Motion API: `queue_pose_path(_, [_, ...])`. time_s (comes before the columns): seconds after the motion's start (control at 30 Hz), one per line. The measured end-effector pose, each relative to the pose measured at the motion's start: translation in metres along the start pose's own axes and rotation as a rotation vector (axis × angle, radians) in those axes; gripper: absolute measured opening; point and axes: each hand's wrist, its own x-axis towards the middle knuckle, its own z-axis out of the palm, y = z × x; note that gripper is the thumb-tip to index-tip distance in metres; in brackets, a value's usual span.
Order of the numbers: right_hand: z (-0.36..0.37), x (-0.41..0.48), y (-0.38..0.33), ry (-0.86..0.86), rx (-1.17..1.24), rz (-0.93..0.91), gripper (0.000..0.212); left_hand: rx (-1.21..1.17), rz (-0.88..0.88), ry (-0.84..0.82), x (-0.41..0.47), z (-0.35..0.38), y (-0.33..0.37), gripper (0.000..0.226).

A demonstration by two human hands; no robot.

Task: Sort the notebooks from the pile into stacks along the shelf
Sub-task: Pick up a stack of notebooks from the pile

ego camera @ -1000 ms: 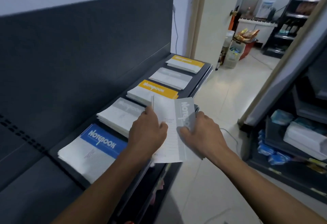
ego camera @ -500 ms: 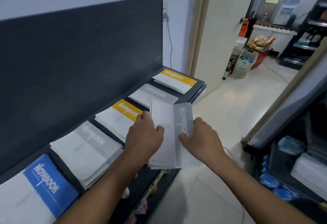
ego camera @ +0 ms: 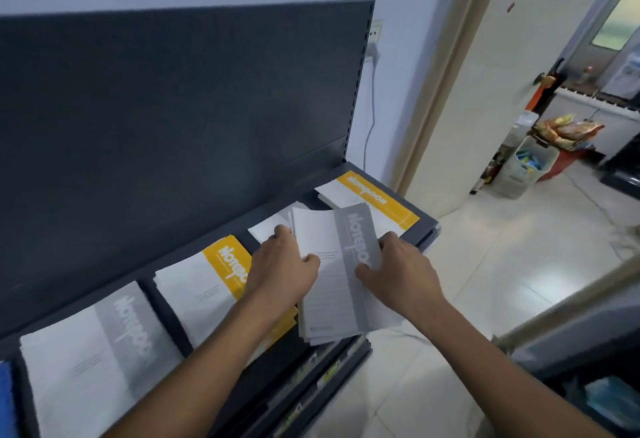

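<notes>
- Head view: the left hand (ego camera: pixel 282 266) and right hand (ego camera: pixel 398 271) hold a bundle of grey notebooks (ego camera: pixel 332 285) above the shelf (ego camera: pixel 427 226). It sits over a partly hidden stack (ego camera: pixel 268 228) and juts past the front edge.
- Grip state: the left grip is clamped on the bundle's white side, and the right grip on its grey band.
- Fault 1: if released here, the overhanging bundle probably tips off the front edge.
- Fault 2: the bundle's lower corners are fanned, so a slack grip may let the under copies slide out.
- Fault 3: the far yellow stack (ego camera: pixel 377 200) and near yellow stack (ego camera: pixel 207 281) flank the spot, so a skewed set-down may overlap either.
</notes>
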Motion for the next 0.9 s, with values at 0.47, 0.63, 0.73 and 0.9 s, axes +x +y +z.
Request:
queue_pose_path(0.47, [0.021,0.132,-0.02,-0.209,-0.107,-0.322,0.026,-0.113,-0.377,0.083,0.06,0.027,-0.013,0.044])
queue_pose_path(0.63, [0.032,0.157,-0.023,-0.309,-0.117,-0.422,0.024,-0.11,-0.486,0.158,0.063,0.035,-0.007,0.038])
queue_pose_path(0.73, [0.039,0.165,-0.021,-0.365,-0.11,-0.475,0.025,-0.079,-0.527,0.19,0.062,0.042,-0.004,0.036])
queue_pose_path(0.9, [0.048,0.171,-0.014,-0.404,-0.111,-0.543,0.022,-0.027,-0.557,0.242,0.058,0.055,0.005,0.036])
